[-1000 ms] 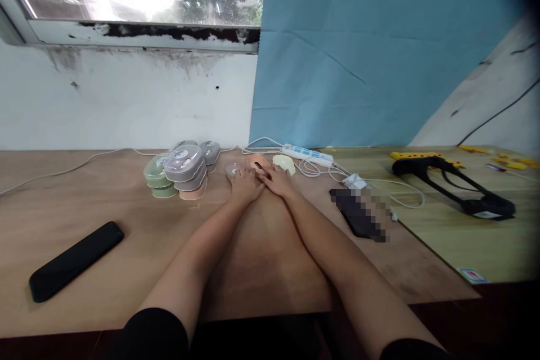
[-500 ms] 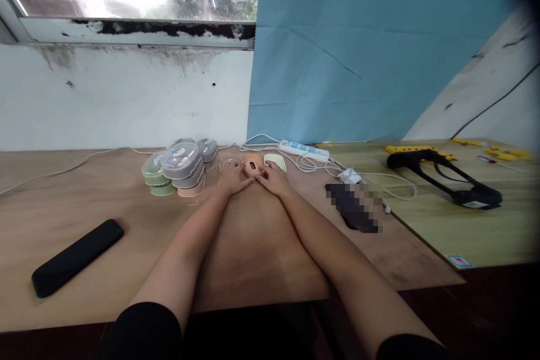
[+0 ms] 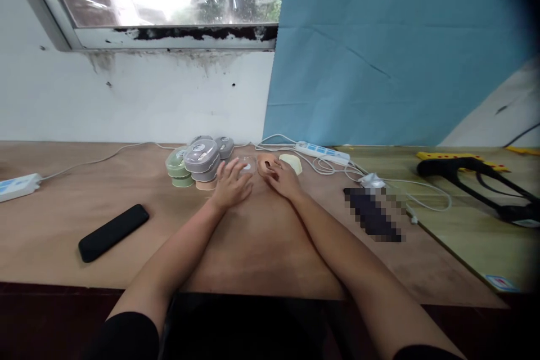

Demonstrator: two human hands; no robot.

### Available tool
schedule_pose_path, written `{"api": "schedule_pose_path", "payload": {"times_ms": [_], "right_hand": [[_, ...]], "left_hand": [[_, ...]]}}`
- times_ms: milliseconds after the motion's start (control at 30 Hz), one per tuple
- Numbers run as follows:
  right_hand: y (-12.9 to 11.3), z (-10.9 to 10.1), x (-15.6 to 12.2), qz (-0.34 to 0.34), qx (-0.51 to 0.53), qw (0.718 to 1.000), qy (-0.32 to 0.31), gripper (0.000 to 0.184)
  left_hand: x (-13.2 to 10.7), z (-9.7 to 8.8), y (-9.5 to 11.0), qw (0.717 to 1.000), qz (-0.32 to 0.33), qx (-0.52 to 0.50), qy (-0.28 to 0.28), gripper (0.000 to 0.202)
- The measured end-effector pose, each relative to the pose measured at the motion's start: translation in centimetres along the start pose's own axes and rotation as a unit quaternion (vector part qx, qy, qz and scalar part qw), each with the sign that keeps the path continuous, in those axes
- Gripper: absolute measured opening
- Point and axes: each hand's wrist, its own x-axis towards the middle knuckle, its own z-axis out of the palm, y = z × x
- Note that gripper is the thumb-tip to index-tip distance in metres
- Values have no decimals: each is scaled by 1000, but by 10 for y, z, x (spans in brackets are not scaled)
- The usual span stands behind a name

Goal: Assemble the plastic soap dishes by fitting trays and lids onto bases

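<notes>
My left hand [image 3: 231, 184] is open above the table, fingers spread and holding nothing. Just beyond its fingertips is a clear plastic cover [image 3: 248, 164], partly hidden by them. My right hand [image 3: 287, 179] has its thumb and fingers on the right side of a rounded peach plastic piece [image 3: 264, 163], which has a dark oval opening. Behind that hand lies a cream rounded plastic piece [image 3: 294, 164], partly covered by the fingers. Left of my left hand are stacked small lidded boxes: grey ones [image 3: 201, 156] and green ones [image 3: 177, 164], with a peach base [image 3: 206, 185] below.
A black phone [image 3: 113, 233] lies on the brown table at left, with a white power strip [image 3: 19, 187] beyond it. Another power strip [image 3: 323, 153] and loose white cables are behind my right hand. At right are a pixelated dark object [image 3: 373, 215] and a black strap frame [image 3: 476, 183].
My left hand has lifted off the peach piece and moved left and nearer, its fingers spreading. My right hand stays at the piece. The view has turned left.
</notes>
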Motion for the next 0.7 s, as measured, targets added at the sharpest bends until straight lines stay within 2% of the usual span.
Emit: {"api": "schedule_pose_path", "payload": {"times_ms": [133, 233, 300, 400, 467, 567, 700], "right_hand": [[5, 3, -1, 0, 0, 1000, 6, 35], [6, 3, -1, 1, -2, 1000, 8, 35], [6, 3, 0, 0, -2, 1000, 8, 34], [6, 3, 0, -6, 2, 1000, 10, 32], [6, 3, -1, -7, 5, 1000, 12, 31], [7, 3, -1, -4, 13, 1000, 19, 30], [4, 0, 1, -18, 33, 998, 40, 33]], "left_hand": [[-6, -22, -26, 988, -119, 41, 91, 22], [-7, -31, -46, 966, -202, 65, 147, 31], [-7, -36, -55, 949, -259, 74, 161, 45], [-9, -38, -62, 929, -329, 64, 155, 68], [-11, -37, -65, 924, -354, 43, 140, 73], [-13, -35, -67, 920, -363, 33, 143, 68], [-12, -37, -65, 928, -316, 37, 195, 62]]}}
